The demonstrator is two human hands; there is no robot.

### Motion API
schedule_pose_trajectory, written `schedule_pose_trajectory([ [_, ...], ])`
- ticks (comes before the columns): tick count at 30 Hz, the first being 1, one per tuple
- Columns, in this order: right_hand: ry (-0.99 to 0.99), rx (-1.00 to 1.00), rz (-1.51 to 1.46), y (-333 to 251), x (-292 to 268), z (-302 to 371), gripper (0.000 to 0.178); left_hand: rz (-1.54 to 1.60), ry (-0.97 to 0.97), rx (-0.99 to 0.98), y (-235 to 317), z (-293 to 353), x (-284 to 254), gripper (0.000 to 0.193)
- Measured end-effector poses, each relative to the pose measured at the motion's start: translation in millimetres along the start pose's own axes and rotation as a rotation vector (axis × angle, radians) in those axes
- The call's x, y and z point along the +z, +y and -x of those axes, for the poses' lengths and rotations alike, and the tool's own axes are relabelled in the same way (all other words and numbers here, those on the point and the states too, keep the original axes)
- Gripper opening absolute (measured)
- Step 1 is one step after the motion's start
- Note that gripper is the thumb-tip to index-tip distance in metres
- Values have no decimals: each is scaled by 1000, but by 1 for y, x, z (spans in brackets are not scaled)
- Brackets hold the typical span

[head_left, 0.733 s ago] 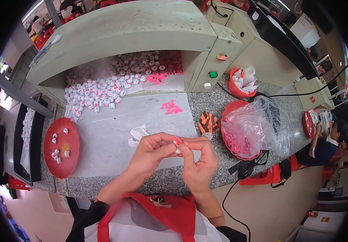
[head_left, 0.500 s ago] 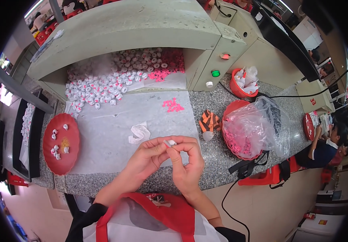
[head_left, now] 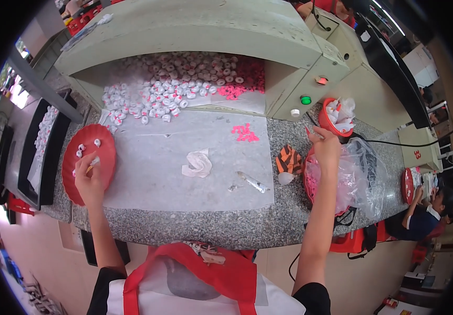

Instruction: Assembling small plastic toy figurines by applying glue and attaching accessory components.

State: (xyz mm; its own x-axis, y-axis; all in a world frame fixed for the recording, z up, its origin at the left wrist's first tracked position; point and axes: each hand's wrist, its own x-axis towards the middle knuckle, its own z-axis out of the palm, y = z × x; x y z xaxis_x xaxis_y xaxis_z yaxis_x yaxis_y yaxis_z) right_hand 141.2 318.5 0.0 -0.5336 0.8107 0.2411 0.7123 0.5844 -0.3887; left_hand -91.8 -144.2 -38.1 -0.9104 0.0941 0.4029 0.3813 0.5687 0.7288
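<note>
My left hand (head_left: 89, 181) is over the left side of the bench, at a red scalloped plate (head_left: 109, 137). Its fingers pinch a small white piece (head_left: 95, 160), partly hidden by the fingertips. A few white pieces (head_left: 97, 142) lie in that plate. Out to the right, my right hand (head_left: 325, 143) is closed on a slim thing with a red tip (head_left: 307, 131); the fingers hide most of it. It is beside a red bucket (head_left: 327, 125) of white bottles, above a second red dish under clear plastic (head_left: 363, 168).
A white sheet (head_left: 142, 181) carries a crumpled white strip (head_left: 197, 163), a slim silvery tool (head_left: 253, 182) and pink bits (head_left: 245, 133). Behind stands a cream box (head_left: 184, 31) heaped with white pieces (head_left: 147, 100). An orange-and-black striped thing (head_left: 288, 159) lies right of the sheet.
My hands were together over the sheet on a small white piece. They have parted: the left went to the plate, the right toward the bucket. The silvery tool now shows. The view has shifted.
</note>
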Motion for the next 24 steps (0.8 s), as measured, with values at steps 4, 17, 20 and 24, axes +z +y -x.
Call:
schedule_pose_trajectory([
  [4,168,-109,-467,1,-6,57,26,-560,103,-24,-56,-1,-23,21],
  [17,203,183,-350,-2,86,141,32,-340,-141,336,42,-30,215,21],
  [20,174,190,-467,-14,77,145,25,-346,-185,326,40,-34,215,20],
  [24,-60,174,-1066,-57,74,158,19,-349,-237,293,47,-37,202,23],
])
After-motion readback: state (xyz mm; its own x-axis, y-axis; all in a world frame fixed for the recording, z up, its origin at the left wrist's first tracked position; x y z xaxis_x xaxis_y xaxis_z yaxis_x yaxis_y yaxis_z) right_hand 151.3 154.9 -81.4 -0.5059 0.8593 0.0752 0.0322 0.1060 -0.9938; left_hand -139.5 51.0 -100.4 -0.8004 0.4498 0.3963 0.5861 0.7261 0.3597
